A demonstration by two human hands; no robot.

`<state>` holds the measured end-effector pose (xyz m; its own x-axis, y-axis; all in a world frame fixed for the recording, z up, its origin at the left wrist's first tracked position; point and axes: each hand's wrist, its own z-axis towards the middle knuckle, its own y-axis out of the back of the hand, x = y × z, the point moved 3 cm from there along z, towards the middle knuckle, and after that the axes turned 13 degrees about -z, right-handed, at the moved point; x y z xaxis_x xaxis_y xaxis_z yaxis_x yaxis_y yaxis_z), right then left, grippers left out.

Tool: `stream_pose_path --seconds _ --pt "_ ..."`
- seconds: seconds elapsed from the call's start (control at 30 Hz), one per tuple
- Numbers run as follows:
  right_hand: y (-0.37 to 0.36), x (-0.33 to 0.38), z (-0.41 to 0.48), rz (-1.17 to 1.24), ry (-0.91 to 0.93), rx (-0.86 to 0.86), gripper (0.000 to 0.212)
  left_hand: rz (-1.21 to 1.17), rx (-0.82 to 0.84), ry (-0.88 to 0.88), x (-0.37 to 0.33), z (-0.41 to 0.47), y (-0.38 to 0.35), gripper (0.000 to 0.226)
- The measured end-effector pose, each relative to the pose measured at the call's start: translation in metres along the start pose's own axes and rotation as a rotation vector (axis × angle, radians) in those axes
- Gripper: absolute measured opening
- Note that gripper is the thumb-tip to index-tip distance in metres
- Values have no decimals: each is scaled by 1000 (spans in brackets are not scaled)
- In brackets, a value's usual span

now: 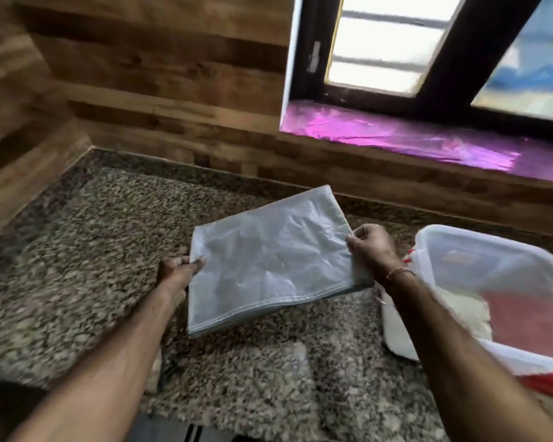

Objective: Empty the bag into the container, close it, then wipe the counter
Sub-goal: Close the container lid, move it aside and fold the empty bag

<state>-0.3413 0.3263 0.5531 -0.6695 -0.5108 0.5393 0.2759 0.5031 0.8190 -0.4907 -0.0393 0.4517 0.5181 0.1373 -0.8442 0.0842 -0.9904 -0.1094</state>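
left hand [176,271], right hand [372,247], seemingly pinching bag [268,263]

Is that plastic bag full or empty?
Empty, it seems. The bag is flat and thin, pinched at its edges by the left hand and right hand, with no bulge showing inside.

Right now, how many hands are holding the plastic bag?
2. The left hand pinches the left edge of the plastic bag; the right hand pinches its right edge.
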Motion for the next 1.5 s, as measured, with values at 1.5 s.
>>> stream_pose_path --seconds 1.5 --pt "183 -132 -73 342 408 -524 23 424 267 -906 26 -264 -315 48"
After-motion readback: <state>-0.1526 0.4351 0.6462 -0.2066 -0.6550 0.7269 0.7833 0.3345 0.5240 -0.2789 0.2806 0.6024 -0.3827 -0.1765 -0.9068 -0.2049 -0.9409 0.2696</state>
